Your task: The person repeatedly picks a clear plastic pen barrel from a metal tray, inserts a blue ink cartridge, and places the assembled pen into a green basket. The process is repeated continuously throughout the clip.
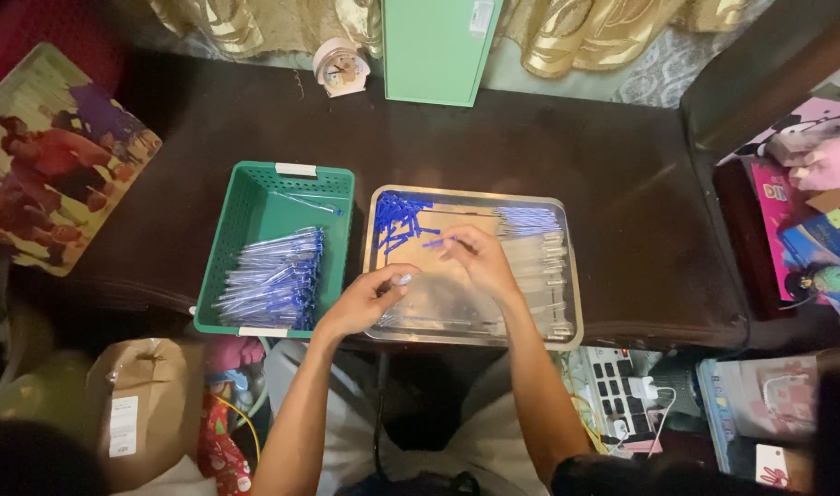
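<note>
A metal tray (572, 285) lies on the dark table in front of me. It holds a heap of blue pen caps (397, 220) at its far left, blue refills (527, 220) at the far right and clear pen barrels (544, 285) along the right side. My left hand (365, 298) is over the tray's left part, pinching a clear pen barrel (400, 278). My right hand (480, 262) hovers over the tray's middle, gripping a thin blue refill (436, 242) that points left. A green plastic basket (255, 197) to the left holds several assembled blue pens (278, 280).
A small white alarm clock (340, 66) and a mint-green box (436, 46) stand at the table's back. A printed picture board (53, 156) lies at the left. Colourful boxes (810, 211) sit at the right, a power strip (617, 390) and a brown parcel (140, 404) below.
</note>
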